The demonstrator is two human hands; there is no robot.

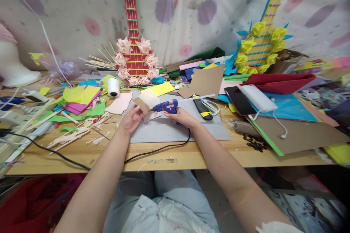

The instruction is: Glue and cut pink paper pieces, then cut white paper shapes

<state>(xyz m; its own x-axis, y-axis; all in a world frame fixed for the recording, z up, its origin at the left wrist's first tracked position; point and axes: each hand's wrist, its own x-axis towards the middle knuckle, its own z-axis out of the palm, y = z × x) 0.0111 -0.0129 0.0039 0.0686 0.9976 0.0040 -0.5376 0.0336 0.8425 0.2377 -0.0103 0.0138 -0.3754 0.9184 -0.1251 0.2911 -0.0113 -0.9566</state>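
Observation:
My right hand [182,116] is wrapped round the handle of a blue hot glue gun [170,106], with a long clear glue stick [201,97] poking out of its back. The gun's nozzle points left, at a small piece of brown cardboard [140,105]. That cardboard is pinched between the fingers of my left hand [131,119]; whether nozzle and cardboard touch I cannot tell. Below both hands lies a grey cutting mat [164,133]. A black and yellow utility knife [203,109] rests on it, right of the gun.
A red paper guitar [133,58] and a yellow one [258,49] lean at the back. Left are paper scraps [82,127] and a white thread spool [113,87]. A phone [240,101] and power bank [259,97] lie right. The gun's black cord [161,149] crosses the table's front.

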